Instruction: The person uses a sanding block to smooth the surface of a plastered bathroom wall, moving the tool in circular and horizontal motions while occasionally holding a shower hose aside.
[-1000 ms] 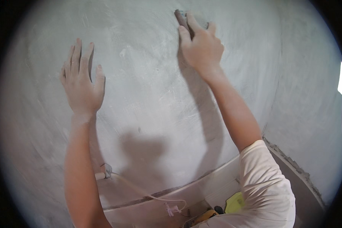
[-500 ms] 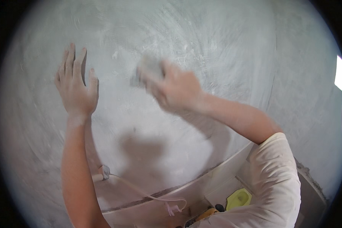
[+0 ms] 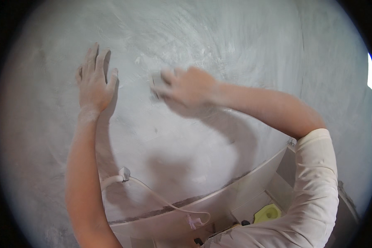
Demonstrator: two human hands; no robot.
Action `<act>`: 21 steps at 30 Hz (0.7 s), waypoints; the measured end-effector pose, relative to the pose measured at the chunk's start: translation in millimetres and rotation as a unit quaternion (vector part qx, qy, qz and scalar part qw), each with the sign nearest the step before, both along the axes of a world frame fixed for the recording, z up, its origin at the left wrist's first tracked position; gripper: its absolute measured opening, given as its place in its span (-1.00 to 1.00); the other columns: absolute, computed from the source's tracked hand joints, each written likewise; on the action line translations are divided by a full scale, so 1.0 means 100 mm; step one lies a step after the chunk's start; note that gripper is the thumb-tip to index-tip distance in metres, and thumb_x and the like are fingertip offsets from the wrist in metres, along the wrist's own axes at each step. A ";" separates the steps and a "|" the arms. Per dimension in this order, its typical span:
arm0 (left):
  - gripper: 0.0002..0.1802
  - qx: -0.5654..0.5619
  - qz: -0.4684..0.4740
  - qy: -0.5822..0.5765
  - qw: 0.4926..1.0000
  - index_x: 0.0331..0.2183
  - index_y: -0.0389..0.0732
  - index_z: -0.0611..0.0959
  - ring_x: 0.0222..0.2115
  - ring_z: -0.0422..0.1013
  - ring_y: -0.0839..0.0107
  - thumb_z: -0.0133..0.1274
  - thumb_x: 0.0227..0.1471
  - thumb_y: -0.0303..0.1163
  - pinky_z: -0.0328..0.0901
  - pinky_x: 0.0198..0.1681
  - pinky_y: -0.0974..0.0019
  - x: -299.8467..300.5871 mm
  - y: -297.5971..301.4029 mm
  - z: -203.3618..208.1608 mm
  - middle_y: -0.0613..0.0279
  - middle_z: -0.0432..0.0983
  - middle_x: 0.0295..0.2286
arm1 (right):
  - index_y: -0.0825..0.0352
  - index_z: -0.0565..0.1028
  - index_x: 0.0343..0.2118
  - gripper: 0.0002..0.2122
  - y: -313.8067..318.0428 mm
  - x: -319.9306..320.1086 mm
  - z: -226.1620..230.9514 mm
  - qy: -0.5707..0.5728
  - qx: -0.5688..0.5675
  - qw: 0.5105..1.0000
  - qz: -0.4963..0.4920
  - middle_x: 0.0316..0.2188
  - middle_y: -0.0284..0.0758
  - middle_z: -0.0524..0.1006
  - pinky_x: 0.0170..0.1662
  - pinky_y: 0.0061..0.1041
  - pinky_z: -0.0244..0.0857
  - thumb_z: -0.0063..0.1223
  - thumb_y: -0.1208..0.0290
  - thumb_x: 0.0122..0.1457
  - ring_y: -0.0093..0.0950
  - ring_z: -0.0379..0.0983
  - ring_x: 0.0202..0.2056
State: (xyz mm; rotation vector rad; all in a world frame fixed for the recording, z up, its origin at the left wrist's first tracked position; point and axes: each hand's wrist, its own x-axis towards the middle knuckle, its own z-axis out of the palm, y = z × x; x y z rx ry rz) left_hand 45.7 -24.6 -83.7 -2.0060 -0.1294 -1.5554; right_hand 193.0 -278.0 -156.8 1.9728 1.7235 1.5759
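Grey block, partly hidden, blurred, gripped in right hand, against grey wall, left hand loosely spread on same wall.

Small grey handheld block: blurred, mostly covered by the right hand's fingers; its full outline cannot be told
Block's place: held at the wall, near the middle of the view; blur hides the exact contact
Grey plastered wall: upright, matt, unevenly toned
Wall's surface: pale curved streaks sweep above and to the right of the block, with small whitish patches among them
Wall's lower part: one small dark spot; a rough dark band along the bottom edge
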 end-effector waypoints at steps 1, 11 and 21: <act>-0.29 0.004 0.012 0.027 1.000 0.37 0.04 0.31 0.46 -0.07 0.18 0.03 0.23 -0.15 -0.21 0.48 -0.12 -0.07 -0.04 0.08 0.20 0.00 0.45 | -0.18 0.36 0.24 -0.66 -0.03 0.05 -0.15 -0.077 -0.049 0.996 0.013 -0.15 -0.14 0.46 -0.45 -0.38 0.48 -0.10 0.07 0.45 -0.35 0.53 -0.27; 0.00 0.001 -0.006 0.130 0.992 0.39 0.14 0.26 0.47 -0.10 0.16 0.32 -0.05 -0.19 -0.17 0.50 -0.15 0.12 -0.74 0.45 0.21 -0.09 0.47 | -0.24 0.32 0.35 -0.56 -0.14 -0.04 0.54 0.207 0.284 0.936 -0.017 -0.07 -0.08 0.48 -0.42 -0.40 0.50 -0.12 -0.01 0.44 -0.30 0.55 -0.40; 0.79 -0.044 0.018 0.179 0.983 0.49 0.34 -0.16 0.50 -0.43 -0.04 0.64 -0.69 -0.02 -0.38 0.46 -0.42 0.45 -0.76 0.44 0.08 -0.39 0.50 | -0.19 0.34 0.32 -0.60 -0.31 0.10 0.90 0.190 0.316 0.925 -0.086 0.07 0.00 0.45 -0.20 -0.12 0.55 -0.19 0.05 0.46 -0.13 0.61 -0.13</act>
